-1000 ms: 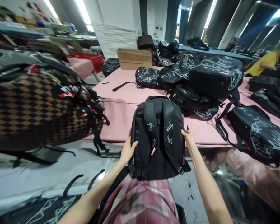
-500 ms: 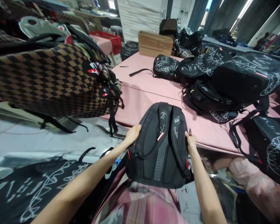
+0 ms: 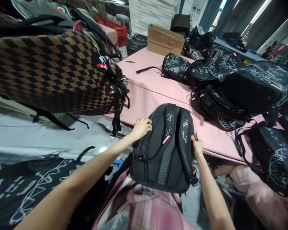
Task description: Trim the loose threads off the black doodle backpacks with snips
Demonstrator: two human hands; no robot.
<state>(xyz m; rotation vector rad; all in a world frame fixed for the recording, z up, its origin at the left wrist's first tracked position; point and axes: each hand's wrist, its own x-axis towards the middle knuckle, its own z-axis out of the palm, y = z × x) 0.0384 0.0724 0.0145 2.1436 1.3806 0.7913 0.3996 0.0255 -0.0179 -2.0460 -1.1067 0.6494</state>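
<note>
A black backpack [image 3: 165, 150] with white scribbles on its straps lies back side up, half on the pink table [image 3: 156, 92] and half on my lap. My left hand [image 3: 141, 127] rests on its upper left side with fingers curled over the fabric. My right hand [image 3: 196, 145] grips the backpack's right edge and also holds small dark snips, whose tips stick up above the fingers.
A pile of black scribble-print backpacks [image 3: 232, 83] covers the table's right side. A brown checkered backpack [image 3: 50, 70] hangs over at the left. A cardboard box [image 3: 165, 40] stands at the far end, a loose black strap [image 3: 146, 69] lies near it. Another scribble-print bag [image 3: 26, 185] lies lower left.
The view has swung left and down. My left hand slid up from the backpack's left side to its upper part. The backpack tilted slightly; my right hand stayed on its edge.
</note>
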